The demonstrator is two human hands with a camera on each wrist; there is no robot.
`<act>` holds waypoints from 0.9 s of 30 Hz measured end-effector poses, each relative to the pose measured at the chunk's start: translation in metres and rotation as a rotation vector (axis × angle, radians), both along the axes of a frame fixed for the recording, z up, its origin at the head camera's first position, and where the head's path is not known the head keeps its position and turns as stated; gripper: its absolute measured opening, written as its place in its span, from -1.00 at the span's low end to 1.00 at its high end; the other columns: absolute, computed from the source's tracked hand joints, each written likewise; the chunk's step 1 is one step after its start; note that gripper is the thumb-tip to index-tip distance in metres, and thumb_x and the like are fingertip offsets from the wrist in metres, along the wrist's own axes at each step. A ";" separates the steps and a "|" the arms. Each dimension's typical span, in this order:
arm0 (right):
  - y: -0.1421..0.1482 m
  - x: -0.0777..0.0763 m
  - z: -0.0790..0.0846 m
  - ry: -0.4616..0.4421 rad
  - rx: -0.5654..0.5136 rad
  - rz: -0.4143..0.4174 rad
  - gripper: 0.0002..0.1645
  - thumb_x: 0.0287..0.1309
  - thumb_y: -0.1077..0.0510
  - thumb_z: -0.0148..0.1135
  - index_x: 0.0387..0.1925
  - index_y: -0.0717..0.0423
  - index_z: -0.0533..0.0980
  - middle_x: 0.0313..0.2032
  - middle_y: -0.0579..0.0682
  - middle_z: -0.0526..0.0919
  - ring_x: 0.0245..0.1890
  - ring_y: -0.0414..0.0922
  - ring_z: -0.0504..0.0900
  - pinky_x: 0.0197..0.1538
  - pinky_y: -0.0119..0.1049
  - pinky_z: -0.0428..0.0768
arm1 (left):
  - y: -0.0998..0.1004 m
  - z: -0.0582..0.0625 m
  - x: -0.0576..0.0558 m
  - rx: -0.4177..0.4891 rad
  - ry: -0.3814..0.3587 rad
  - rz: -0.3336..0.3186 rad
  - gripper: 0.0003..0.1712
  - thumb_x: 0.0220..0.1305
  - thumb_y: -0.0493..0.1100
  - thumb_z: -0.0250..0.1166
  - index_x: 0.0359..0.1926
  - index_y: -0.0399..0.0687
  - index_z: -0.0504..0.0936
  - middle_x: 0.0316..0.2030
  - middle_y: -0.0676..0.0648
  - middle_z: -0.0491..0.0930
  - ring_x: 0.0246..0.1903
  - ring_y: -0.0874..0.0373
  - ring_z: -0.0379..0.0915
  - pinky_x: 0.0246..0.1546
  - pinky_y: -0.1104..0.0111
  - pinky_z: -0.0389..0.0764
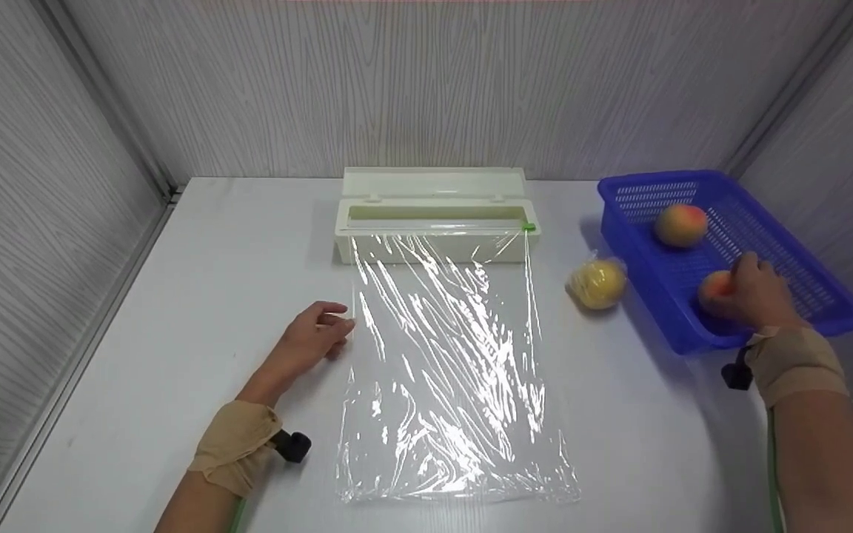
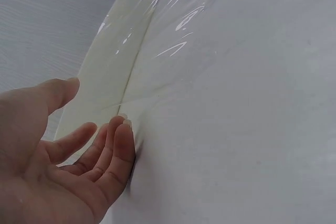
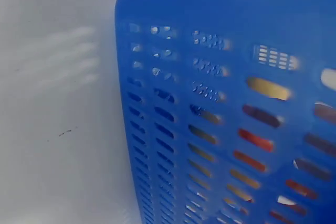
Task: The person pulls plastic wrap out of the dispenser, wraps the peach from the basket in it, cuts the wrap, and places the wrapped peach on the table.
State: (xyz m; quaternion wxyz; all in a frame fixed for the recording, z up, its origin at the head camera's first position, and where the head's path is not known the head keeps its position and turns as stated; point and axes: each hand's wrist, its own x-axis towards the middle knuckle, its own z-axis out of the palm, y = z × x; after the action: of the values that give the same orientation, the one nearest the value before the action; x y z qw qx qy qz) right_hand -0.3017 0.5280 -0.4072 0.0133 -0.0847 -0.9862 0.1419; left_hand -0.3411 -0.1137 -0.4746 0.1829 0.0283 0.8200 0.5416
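Note:
Inside the blue plastic basket (image 1: 641, 300), my right hand (image 1: 763, 292) grips a yellow-red peach (image 1: 714, 293) with curled fingers. Another peach (image 1: 682, 225) lies farther back in the basket. In the right wrist view, the basket's slotted wall (image 3: 173, 124) hides most of the hand and fruit. A sheet of clear plastic wrap (image 1: 441, 370) lies drawn out toward me from a white dispenser box (image 1: 434, 248). Beside the sheet's left edge, my left hand (image 1: 313, 337) holds nothing, its fingers loosely bent and fingertips right at the wrap.
A yellow fruit wrapped in plastic film (image 1: 598, 283) sits between the sheet and the basket. The dispenser's lid (image 1: 434, 181) is raised at the back, and a green slider (image 1: 529, 226) sits at its right end. Wood-grain panels (image 1: 441, 89) enclose the white table (image 1: 212, 281).

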 end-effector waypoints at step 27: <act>-0.037 -0.003 0.038 0.195 -0.113 -0.055 -0.09 0.06 -0.03 0.36 0.17 0.46 0.11 -0.08 0.48 0.28 -0.22 0.29 0.36 -0.23 0.15 0.42 | -0.002 0.012 0.021 -0.198 -0.014 -0.094 -0.37 0.36 0.07 0.26 0.30 -0.16 0.36 0.02 -0.19 0.60 -0.32 0.15 0.56 -0.39 0.37 0.61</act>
State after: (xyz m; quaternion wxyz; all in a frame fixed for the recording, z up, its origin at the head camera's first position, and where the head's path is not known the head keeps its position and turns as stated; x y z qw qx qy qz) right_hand -0.3047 0.4911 -0.3690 0.1083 -0.0982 -0.9680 0.2042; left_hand -0.3199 -0.1161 -0.4628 0.2156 0.0449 0.8660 0.4489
